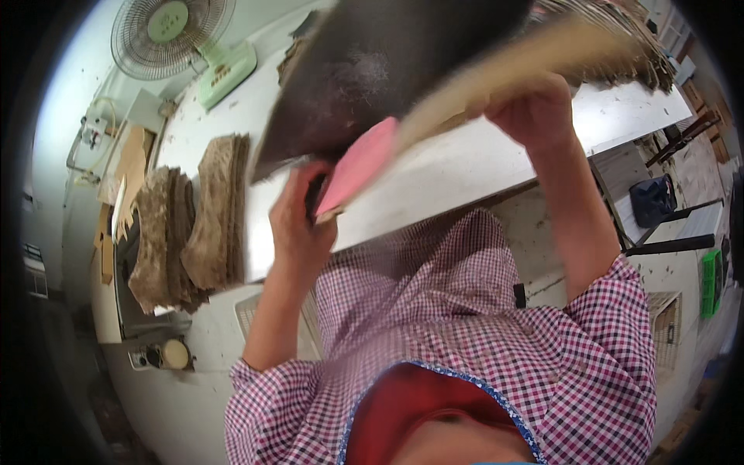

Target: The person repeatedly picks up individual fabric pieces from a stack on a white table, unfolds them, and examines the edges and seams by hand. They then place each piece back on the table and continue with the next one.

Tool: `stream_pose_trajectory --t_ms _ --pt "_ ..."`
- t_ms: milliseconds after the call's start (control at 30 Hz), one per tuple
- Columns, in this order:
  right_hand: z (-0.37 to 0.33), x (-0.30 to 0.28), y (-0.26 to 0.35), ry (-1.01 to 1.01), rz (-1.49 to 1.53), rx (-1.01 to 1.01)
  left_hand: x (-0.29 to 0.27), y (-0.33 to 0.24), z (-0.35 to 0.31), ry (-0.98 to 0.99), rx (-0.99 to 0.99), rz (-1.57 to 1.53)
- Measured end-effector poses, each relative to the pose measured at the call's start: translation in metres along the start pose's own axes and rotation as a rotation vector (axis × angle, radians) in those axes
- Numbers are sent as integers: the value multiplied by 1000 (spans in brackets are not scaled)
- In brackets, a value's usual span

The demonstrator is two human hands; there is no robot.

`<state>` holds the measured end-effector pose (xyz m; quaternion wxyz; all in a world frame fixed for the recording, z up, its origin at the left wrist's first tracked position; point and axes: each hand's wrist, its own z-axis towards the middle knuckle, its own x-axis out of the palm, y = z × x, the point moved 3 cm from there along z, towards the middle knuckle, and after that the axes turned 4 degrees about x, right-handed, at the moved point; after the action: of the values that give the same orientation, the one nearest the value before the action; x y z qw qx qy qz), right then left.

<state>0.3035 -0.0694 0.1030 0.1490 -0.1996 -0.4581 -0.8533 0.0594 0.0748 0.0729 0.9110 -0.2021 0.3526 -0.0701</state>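
A large dark sheet point(333, 93), blurred by motion, is raised over the white table in front of me. Below its right part slants a long tan panel point(535, 58), also smeared. My right hand point(535, 112) is closed on the lower edge of that panel, fingers partly hidden behind it. A flat pink piece point(356, 167) lies along the panel's near end. My left hand point(301, 213) is closed round the pink piece's lower end, with something black between thumb and fingers. Whether pink piece and panel are joined, I cannot tell.
Two stacks of brown, fur-like strips point(217, 209) lie at the white table's point(434, 182) left end. A green fan point(225, 74) stands at the far left. More layered pieces point(651, 54) are piled at the far right. A dark bag point(652, 201) and a green crate point(710, 283) are lower right.
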Motion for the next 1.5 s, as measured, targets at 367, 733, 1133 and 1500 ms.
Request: stream_pose_trajectory --t_ms 367,733,1133,1500 --pt "-28 -26 -71 151 -1763 509 66 27 -67 797 -537 -19" --pt "-43 36 -141 439 -1732 361 31 52 -100 261 63 -28" --pt "-26 78 -179 450 -1703 431 46 57 -124 104 112 -104" --pt "-22 85 -177 502 -1664 527 39 59 -125 -33 203 -181"
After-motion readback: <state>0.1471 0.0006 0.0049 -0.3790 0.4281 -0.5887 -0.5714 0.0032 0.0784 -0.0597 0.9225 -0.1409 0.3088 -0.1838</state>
